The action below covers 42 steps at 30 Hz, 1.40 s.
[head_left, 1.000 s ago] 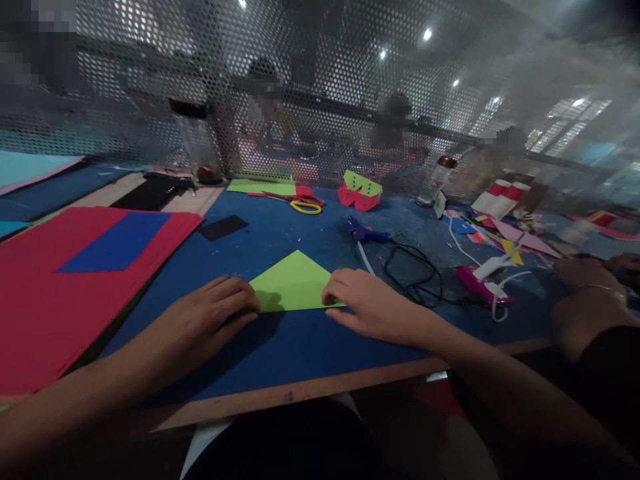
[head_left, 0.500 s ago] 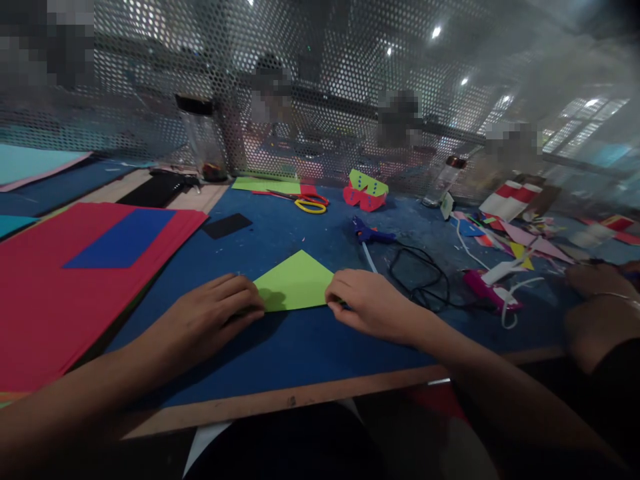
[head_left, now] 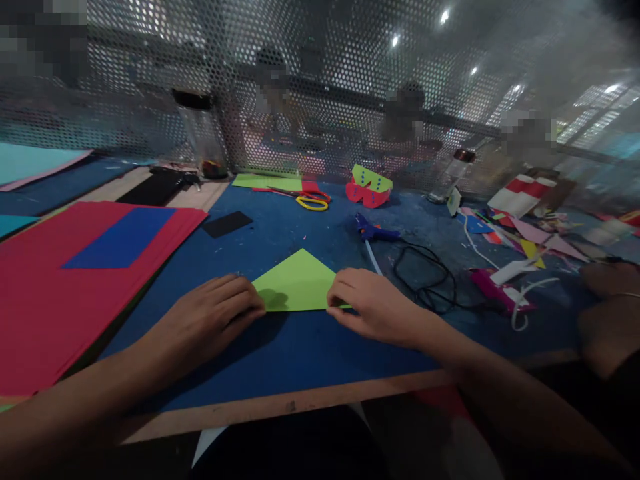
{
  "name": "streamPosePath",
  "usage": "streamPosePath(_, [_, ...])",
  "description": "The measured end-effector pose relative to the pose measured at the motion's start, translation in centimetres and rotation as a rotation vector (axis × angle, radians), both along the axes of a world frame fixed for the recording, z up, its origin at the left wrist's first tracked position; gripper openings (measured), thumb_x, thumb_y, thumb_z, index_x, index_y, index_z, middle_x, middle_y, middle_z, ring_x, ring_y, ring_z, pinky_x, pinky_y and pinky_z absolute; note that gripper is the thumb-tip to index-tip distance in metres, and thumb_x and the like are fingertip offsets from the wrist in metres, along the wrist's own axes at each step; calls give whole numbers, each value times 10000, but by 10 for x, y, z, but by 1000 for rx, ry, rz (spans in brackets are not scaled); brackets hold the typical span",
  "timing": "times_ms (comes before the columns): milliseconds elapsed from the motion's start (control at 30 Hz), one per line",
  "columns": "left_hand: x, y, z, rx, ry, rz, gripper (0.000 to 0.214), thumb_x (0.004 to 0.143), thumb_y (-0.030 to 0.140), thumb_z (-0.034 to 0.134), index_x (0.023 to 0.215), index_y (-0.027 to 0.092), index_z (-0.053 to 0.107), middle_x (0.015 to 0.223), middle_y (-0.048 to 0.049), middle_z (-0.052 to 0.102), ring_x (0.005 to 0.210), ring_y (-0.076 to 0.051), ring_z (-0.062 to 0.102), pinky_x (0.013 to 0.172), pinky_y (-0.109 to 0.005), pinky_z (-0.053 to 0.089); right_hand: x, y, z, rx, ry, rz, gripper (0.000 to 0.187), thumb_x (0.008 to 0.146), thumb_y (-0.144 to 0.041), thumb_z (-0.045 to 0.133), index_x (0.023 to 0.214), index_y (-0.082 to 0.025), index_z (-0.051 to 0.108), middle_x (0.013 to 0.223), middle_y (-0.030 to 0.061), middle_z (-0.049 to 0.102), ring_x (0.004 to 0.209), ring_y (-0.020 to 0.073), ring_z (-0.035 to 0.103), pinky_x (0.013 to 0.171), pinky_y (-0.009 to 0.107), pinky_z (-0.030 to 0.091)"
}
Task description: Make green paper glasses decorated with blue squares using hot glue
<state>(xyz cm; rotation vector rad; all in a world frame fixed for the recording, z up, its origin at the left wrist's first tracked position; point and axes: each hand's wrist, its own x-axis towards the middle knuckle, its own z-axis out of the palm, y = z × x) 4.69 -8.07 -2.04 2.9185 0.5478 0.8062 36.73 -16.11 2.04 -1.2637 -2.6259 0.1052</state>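
Observation:
A lime-green sheet of paper [head_left: 300, 283], folded to a triangle, lies on the blue table with its peak pointing away from me. My left hand [head_left: 225, 307] is closed on its left corner, fingertips at the near edge. At the right corner my right hand [head_left: 365, 300] pinches the paper between thumb and curled fingers. Both corners are hidden under my hands. Beyond the paper to the right is a blue hot glue gun [head_left: 373, 229] with a glue stick in it and a black cord.
Red paper sheets [head_left: 30, 300] with a blue rectangle [head_left: 120, 239] lie left. Behind are scissors [head_left: 313, 200], a black card [head_left: 227, 224] and a green-and-red paper cutout [head_left: 369, 187]. Paper scraps and a magenta power strip [head_left: 500, 292] sit right, near another person's hand [head_left: 607, 320].
The view has shifted slightly, so things on the right appear farther right. Both hands stay at the corners of the green paper, nearly still.

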Motion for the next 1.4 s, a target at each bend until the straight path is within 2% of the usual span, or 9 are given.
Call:
streamPosePath(133, [1, 0, 0, -20, -35, -5, 228, 1141, 253, 550, 990, 196, 711, 932, -35, 730, 841, -198, 682, 798, -329, 507, 2, 2, -3, 0, -25, 21, 136, 1103, -279, 650, 1049, -167, 703, 1085, 107, 724, 1013, 249, 643, 855, 361, 453])
streamPosePath(333, [1, 1, -1, -30, -28, -29, 237, 1149, 259, 535, 990, 197, 700, 922, -38, 731, 847, -197, 684, 783, -315, 518, 3, 3, -5, -1, -9, 28, 149, 1117, -266, 621, 1050, -163, 704, 1085, 110, 723, 1017, 248, 641, 870, 366, 466])
streamPosePath(533, [-2, 1, -6, -137, -48, 20, 289, 1147, 343, 528, 975, 217, 723, 925, -44, 743, 860, -206, 718, 761, -316, 536, 2, 3, -7, -20, 48, 22, 135, 1112, -244, 615, 1020, -179, 689, 1060, 101, 719, 1009, 241, 631, 872, 360, 446])
streamPosePath(667, [-2, 0, -6, -165, -46, 30, 288, 1141, 365, 536, 977, 219, 722, 940, -47, 744, 882, -214, 722, 798, -332, 548, 1, 3, -6, -58, 73, -8, 125, 1100, -238, 628, 1004, -179, 684, 1056, 92, 721, 1010, 241, 624, 866, 362, 425])
streamPosePath(867, [0, 0, -6, -200, -53, 41, 276, 1136, 359, 544, 964, 222, 711, 929, -48, 732, 856, -211, 714, 770, -327, 538, 1, 4, -6, -128, 145, -43, 107, 1082, -223, 656, 985, -180, 666, 993, 63, 718, 954, 219, 615, 852, 345, 403])
streamPosePath(1200, [3, -1, 0, -333, -52, 119, 244, 1083, 380, 604, 910, 239, 702, 861, -37, 701, 750, -201, 663, 660, -309, 490, 1, 5, -5, -218, 201, -165, 132, 1052, -246, 740, 948, -184, 688, 954, 24, 717, 888, 179, 623, 840, 324, 384])
streamPosePath(1400, [5, -1, 5, -318, -32, 176, 279, 1046, 398, 612, 837, 227, 683, 784, -35, 681, 694, -193, 641, 606, -291, 462, -4, 5, -2, -247, 204, -221, 139, 1038, -233, 745, 914, -188, 700, 940, 16, 711, 852, 169, 606, 827, 323, 370])
